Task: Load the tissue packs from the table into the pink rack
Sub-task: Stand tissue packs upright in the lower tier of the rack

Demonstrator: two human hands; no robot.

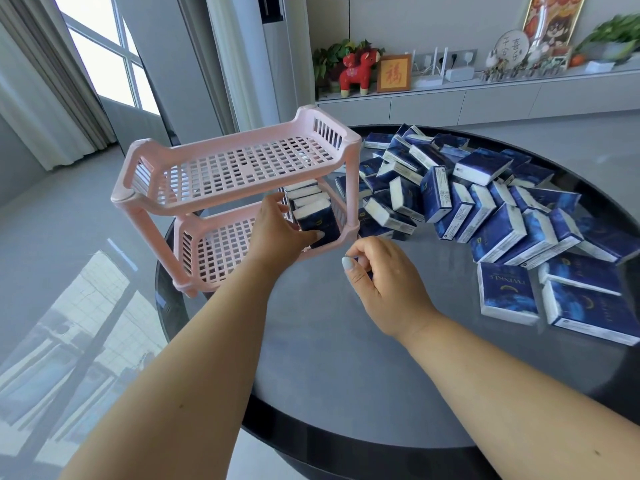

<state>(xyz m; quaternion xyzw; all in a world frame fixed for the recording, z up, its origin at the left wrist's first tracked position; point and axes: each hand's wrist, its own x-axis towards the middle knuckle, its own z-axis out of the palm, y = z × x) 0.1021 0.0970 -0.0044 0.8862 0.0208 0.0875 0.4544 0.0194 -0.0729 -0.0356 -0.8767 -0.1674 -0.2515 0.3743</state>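
A pink two-tier rack (239, 168) stands at the left edge of the round dark table (329, 341). Its top shelf holds nothing. Several blue and white tissue packs stand in a row at the right end of its lower shelf (214, 251). My left hand (277, 233) reaches into the lower shelf and grips the nearest pack in that row (317, 221). My right hand (377, 271) hovers just right of the rack's front leg, fingers curled; a dark bit shows under the fingers, too hidden to identify. A large heap of tissue packs (485, 202) covers the table's right side.
Two flat packs (505, 292) lie nearest me at the right edge. Behind the table runs a low cabinet (485, 98) with a red toy, a framed sign and plants. Grey floor and a window lie to the left.
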